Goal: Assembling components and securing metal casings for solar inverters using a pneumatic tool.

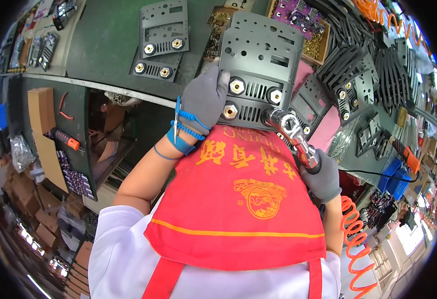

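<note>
Head cam looking down: my left hand [204,94], grey glove, is wrapped around the left edge of the black panel [258,55], holding it against my red apron [238,204] at the worktop [104,45] edge. My right hand [323,177] is clenched on the air ratchet [294,133], its head sitting on the lower right brass nut [270,117]. Looks like I'm mid-tightening the terminals, so next up probably means keeping the socket square and moving to the nut [230,110] beside it.

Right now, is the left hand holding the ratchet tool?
No, the left hand steadies the black metal panel; the right hand grips the ratchet tool.
</note>
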Demonstrator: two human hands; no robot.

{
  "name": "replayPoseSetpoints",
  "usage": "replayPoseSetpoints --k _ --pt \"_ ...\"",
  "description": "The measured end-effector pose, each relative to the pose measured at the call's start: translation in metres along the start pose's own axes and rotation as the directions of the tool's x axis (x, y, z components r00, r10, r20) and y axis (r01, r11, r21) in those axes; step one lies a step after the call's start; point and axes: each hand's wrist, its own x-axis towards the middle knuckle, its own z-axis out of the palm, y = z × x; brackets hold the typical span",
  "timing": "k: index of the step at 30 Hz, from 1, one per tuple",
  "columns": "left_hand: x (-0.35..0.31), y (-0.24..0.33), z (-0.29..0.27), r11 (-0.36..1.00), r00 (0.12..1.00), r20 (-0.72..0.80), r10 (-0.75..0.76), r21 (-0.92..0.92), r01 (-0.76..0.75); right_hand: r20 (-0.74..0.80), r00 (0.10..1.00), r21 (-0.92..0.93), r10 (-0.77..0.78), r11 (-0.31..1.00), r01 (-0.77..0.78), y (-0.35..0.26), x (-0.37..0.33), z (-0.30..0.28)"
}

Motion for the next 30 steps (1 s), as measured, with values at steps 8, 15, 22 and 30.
replayPoseSetpoints --k 8,15,22,30 --pt "0.015 0.0 0.007 0.998 0.998 -0.037 -0.053 -0.029 0.052 0.061 0.998 -0.089 -0.007 0.996 0.012 0.009 0.005 0.007" --pt "0.008 0.001 0.014 0.976 0.987 -0.139 -0.082 -0.212 0.051 0.036 0.999 -0.061 0.006 0.998 -0.004 0.012 0.003 0.013" --pt "0.008 0.0 0.017 0.971 0.983 -0.177 -0.052 -0.238 0.008 0.021 0.999 0.002 0.03 1.0 -0.03 0.012 0.001 0.019" --pt "0.008 0.0 0.017 0.973 0.984 -0.167 -0.056 -0.232 0.016 -0.007 0.999 0.029 0.035 0.999 -0.035 0.016 -0.002 0.027"
